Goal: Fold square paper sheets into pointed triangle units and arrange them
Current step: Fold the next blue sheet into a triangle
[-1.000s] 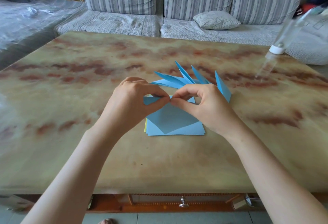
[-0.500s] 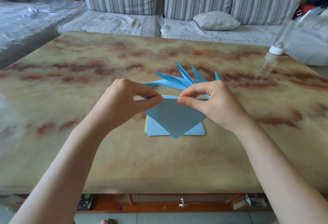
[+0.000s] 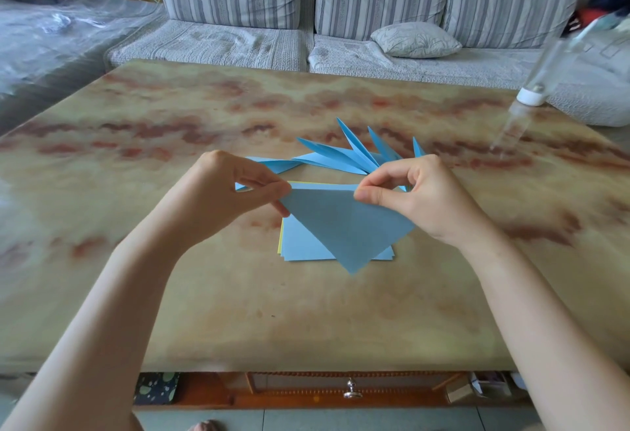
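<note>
Both hands hold a blue paper sheet [image 3: 344,226] just above the paper stack [image 3: 301,246] on the table [image 3: 170,311]. The left hand [image 3: 221,198] pinches its left top corner between thumb and fingers, and the right hand [image 3: 419,198] pinches the top edge beside it. The sheet's point hangs down toward the person, with the folded blue units [image 3: 341,157] fanned out just behind the hands.

Matt blue paper sheet [image 3: 344,226], glossy marble-look table [image 3: 306,311], striped cloth sofa [image 3: 375,4], shiny metal knob [image 3: 352,389].
</note>
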Available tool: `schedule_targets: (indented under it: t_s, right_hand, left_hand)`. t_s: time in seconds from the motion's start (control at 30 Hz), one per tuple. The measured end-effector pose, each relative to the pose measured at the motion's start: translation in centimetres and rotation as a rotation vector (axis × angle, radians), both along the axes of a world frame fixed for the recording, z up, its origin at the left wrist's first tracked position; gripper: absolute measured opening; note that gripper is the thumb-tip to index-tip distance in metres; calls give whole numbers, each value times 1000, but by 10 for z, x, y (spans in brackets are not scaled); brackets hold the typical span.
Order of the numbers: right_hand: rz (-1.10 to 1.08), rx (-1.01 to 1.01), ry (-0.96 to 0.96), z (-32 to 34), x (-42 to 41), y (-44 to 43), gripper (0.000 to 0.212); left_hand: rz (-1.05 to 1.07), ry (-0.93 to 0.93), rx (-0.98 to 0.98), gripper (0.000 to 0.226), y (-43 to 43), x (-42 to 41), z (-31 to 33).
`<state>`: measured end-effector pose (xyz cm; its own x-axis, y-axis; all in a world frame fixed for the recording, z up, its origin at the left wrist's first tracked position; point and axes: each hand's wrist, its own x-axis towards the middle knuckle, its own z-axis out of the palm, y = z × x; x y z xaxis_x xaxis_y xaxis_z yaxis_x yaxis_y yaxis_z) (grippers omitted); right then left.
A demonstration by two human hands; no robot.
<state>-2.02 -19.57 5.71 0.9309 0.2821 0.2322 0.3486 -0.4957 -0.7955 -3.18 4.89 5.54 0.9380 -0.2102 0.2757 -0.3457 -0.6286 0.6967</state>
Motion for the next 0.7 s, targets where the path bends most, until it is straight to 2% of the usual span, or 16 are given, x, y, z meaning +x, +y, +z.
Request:
schedule_targets:
  t_s: [0.27, 0.7]
  right_hand:
    - [10, 27, 46, -1, 0, -1, 12]
    - [6, 84, 118, -6, 0, 0, 6]
  left_hand:
    - [4, 26, -12, 23, 0, -1, 2]
    - [86, -68, 56, 28, 2, 4, -5]
